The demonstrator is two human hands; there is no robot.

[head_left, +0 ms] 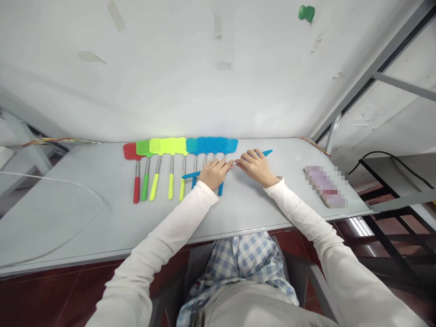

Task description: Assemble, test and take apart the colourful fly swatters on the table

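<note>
Both my hands grip one blue fly swatter, held nearly level above the table. My left hand is closed around it near the inner end of its handle, which points left. My right hand wraps the other end, with a blue edge of the flap showing past the fingers. A bit of metal rod shows between the hands. Under and left of them lies a row of fly swatters with overlapping flaps: a red one, a green one, several yellow ones and several blue ones. My left hand hides some blue handles.
The grey table meets a white wall at its back. A blurred-out, phone-like flat object lies at the right. A thin white cable curves over the left side. Metal framing rises at the right.
</note>
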